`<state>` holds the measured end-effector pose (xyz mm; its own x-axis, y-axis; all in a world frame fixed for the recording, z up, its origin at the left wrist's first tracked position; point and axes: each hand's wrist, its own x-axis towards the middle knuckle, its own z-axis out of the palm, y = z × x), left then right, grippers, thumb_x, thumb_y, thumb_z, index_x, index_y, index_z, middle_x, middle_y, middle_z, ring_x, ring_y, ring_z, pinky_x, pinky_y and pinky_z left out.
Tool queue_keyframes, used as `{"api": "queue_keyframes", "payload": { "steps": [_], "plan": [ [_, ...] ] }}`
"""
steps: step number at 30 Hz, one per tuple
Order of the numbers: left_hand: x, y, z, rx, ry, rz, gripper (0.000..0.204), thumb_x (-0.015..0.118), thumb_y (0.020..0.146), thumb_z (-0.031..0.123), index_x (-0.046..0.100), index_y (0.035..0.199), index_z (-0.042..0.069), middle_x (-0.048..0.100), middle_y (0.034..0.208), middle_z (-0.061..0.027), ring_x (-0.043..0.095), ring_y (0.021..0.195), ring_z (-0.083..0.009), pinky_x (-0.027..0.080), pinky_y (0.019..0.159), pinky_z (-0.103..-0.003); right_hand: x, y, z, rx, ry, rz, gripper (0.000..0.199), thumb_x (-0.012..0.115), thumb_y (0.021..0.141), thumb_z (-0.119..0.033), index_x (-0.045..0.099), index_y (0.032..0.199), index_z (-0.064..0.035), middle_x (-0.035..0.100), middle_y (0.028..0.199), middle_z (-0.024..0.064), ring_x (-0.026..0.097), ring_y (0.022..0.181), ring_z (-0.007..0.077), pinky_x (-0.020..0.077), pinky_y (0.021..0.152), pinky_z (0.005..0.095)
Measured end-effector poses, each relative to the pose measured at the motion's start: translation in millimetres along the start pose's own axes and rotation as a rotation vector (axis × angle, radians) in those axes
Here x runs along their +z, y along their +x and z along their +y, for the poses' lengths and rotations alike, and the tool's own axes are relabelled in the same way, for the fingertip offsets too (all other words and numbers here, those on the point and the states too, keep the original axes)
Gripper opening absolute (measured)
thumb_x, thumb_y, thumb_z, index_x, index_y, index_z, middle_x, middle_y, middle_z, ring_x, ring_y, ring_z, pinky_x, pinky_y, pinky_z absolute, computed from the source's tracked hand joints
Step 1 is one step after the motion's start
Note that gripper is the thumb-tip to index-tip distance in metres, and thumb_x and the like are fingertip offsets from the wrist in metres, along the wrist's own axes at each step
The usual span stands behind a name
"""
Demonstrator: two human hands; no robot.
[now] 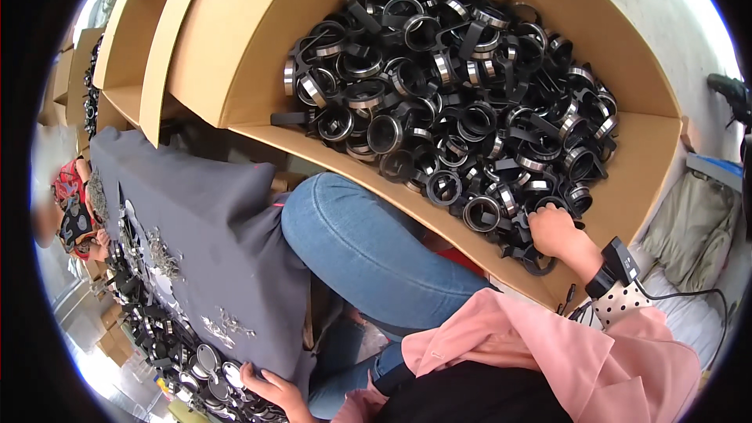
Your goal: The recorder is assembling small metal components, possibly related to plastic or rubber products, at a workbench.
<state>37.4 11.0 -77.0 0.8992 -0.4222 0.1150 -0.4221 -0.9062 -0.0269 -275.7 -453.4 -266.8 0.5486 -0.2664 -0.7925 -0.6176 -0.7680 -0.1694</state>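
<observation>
In the head view, your right hand [553, 231] was down in the cardboard box [644, 82], fingers curled among the heaped black-and-silver ring parts [478, 119]; whether it gripped one could not be told. Your left hand [272, 388] lay open, fingers loosely extended, at the grey-covered surface [235, 266], beside round silver-faced parts [208, 358].

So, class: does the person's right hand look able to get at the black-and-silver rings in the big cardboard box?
Probably yes: the right hand is among the rings, and the cardboard box is open on top, with nothing visibly blocking the way.
</observation>
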Motion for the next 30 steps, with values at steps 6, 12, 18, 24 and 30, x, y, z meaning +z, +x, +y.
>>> {"api": "queue_keyframes", "payload": {
  "steps": [6,12,18,24,30],
  "plan": [
    [1,-1,2,0.010,0.011,0.023,0.037,0.041,0.095,0.020,0.043,0.117,-0.009,0.048,0.115,-0.0230,0.046,0.108,-0.0366,0.034,0.098,-0.044,2,9,-6,0.004,0.033,-0.044,0.024,0.059,0.073,-0.012,0.062,0.093,0.0017,0.062,0.094,0.0169,0.058,0.095,0.0330,0.0499,0.080,0.0412],
    [2,0,3,0.018,0.020,0.035,0.038,0.041,0.096,0.023,0.044,0.116,-0.008,0.048,0.115,-0.0218,0.046,0.107,-0.0359,0.034,0.098,-0.043,-5,18,-9,-0.031,0.052,0.049,0.025,0.061,0.074,-0.016,0.059,0.093,0.0011,0.061,0.090,0.0160,0.060,0.089,0.0332,0.0512,0.075,0.0411],
    [3,1,2,0.037,0.016,0.062,0.040,0.040,0.096,0.025,0.044,0.117,-0.008,0.048,0.114,-0.0223,0.046,0.107,-0.0363,0.034,0.098,-0.043,-62,60,-10,0.007,0.174,0.506,0.015,0.062,0.073,-0.010,0.060,0.086,-0.0016,0.059,0.086,0.0125,0.060,0.084,0.0297,0.0523,0.071,0.0397],
    [8,-1,-4,0.031,-0.007,0.056,0.042,0.040,0.096,0.027,0.044,0.117,-0.009,0.048,0.114,-0.0226,0.046,0.107,-0.0359,0.034,0.098,-0.043,-71,153,-11,-0.111,0.063,0.848,0.019,0.062,0.072,-0.007,0.061,0.090,-0.0023,0.053,0.108,0.0131,0.050,0.106,0.0311,0.0476,0.082,0.0409],
    [5,-2,2,-0.003,-0.003,0.049,0.040,0.040,0.096,0.025,0.043,0.117,-0.009,0.048,0.115,-0.0227,0.045,0.109,-0.0361,0.033,0.099,-0.043,-44,156,-40,-0.097,0.044,0.532,0.021,0.067,0.071,-0.019,0.066,0.085,-0.0036,0.056,0.105,0.0119,0.048,0.104,0.0316,0.0439,0.084,0.0435]
  ]
}}
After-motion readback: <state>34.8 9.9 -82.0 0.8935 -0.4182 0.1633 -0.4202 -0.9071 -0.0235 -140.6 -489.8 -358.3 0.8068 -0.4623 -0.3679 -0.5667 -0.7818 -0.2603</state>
